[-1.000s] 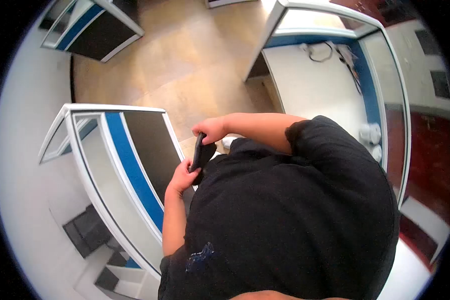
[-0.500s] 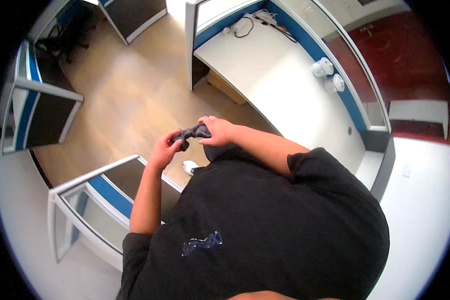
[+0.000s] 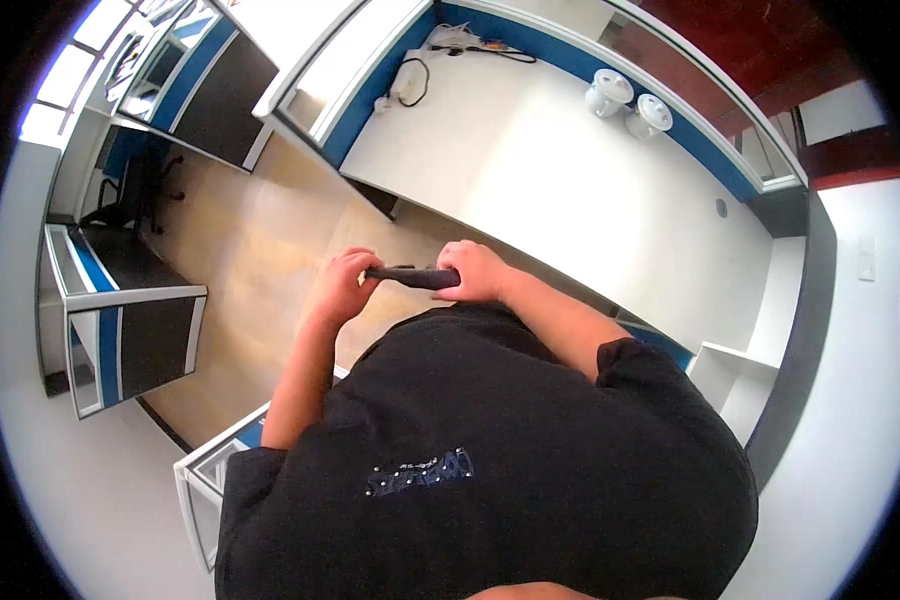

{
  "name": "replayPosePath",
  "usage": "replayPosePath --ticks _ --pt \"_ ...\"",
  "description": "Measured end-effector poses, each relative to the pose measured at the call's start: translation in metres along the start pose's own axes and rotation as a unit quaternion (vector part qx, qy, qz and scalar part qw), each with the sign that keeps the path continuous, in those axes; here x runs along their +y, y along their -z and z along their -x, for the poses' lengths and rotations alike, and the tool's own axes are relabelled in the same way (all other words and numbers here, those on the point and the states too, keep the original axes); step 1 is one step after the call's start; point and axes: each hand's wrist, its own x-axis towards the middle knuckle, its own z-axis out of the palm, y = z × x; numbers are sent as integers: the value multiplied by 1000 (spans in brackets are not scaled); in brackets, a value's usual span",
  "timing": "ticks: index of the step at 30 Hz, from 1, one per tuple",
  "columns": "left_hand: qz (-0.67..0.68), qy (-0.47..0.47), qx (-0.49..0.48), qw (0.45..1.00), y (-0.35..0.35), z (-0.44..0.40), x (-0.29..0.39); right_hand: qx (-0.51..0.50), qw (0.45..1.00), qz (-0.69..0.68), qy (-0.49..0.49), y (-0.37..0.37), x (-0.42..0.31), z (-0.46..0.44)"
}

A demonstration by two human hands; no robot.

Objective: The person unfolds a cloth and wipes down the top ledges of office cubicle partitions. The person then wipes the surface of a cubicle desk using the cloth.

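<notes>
A dark grey piece of cloth [image 3: 410, 277] is stretched in a narrow, nearly level band between my two hands, in front of my body. My left hand [image 3: 346, 287] pinches its left end between thumb and fingers. Around the right end, the fingers of my right hand [image 3: 475, 270] are closed. The cloth is held in the air above the floor, and its ends are partly hidden by my fingers. What kind of cloth item it is, I cannot tell.
A long white desk [image 3: 560, 200] with blue partition panels stands ahead to the right. Two white lidded containers [image 3: 608, 92] sit along its back edge. A power strip [image 3: 408, 80] with a black cable lies at its far left. Low partitions [image 3: 150, 345] and an office chair [image 3: 135, 195] are at left.
The cloth was bunched and sagging between my hands; now it is pulled straighter and my hands are farther apart. My view has turned, bringing more of the desk ahead.
</notes>
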Motion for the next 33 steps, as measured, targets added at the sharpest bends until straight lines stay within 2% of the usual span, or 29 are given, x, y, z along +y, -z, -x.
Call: replayPosePath --ticks 1,3,5,7,8,9,11,12,13,14,15,16,17,19,20,21,23,24,25,27,28,29,31,32,33 --pt "-1 -3 -6 1000 -5 -10 4 5 1000 -3 -4 7 8 4" --pt "-1 88 -84 993 -10 -29 7 -50 988 -142 -26 18 25 4" --pt "0 103 -102 989 -13 -40 12 -33 984 -167 -49 39 27 3" --pt "19 127 -118 985 -16 -50 19 59 979 -194 -38 52 31 2" --pt "42 131 -116 984 -16 -53 20 149 974 -169 17 56 32 0" --pt "38 138 -112 983 -15 -56 22 145 974 -173 23 61 35 0" --pt "25 134 -117 984 -7 -64 27 170 980 -81 -58 73 36 4" --pt "19 139 -121 983 -5 -66 24 127 987 -47 -86 73 46 8" --pt "-1 92 -125 988 -5 -70 17 129 986 -54 -86 73 50 13" --pt "-19 44 -129 990 -7 -74 12 96 984 -88 -119 77 50 19" --pt "-20 47 -133 990 -9 -77 7 61 979 -120 -153 79 51 26" --pt "29 106 -173 979 -11 -82 10 -5 967 -161 -196 82 53 32" --pt "79 165 -211 960 -13 -87 13 -7 966 -163 -199 83 53 37" --pt "61 159 -227 959 -15 -95 22 -118 947 -184 -234 88 50 45" --pt "34 122 -229 965 -16 -99 24 -37 976 -159 -141 75 56 53" --pt "5 84 -231 969 -17 -104 24 -36 977 -157 -140 66 67 58" --pt "28 79 -226 970 -22 -111 18 68 984 -129 -99 63 72 61" --pt "53 76 -221 971 -22 -114 15 141 985 -91 -47 61 76 61" --pt "53 76 -223 970 -20 -119 14 142 984 -92 -49 64 74 59" --pt "78 100 -251 960 -13 -132 13 206 965 -150 -58 71 70 55" --pt "39 65 -240 968 -9 -136 13 222 964 -138 -54 79 65 53" --pt "42 64 -237 968 -2 -143 17 220 965 -134 -54 86 61 50" --pt "49 76 -246 965 8 -152 23 147 974 -113 -128 98 56 49" --pt "78 64 -233 967 14 -157 27 141 974 -114 -132 106 54 48" --pt "81 60 -233 967 22 -161 31 90 981 -116 -126 114 54 44"
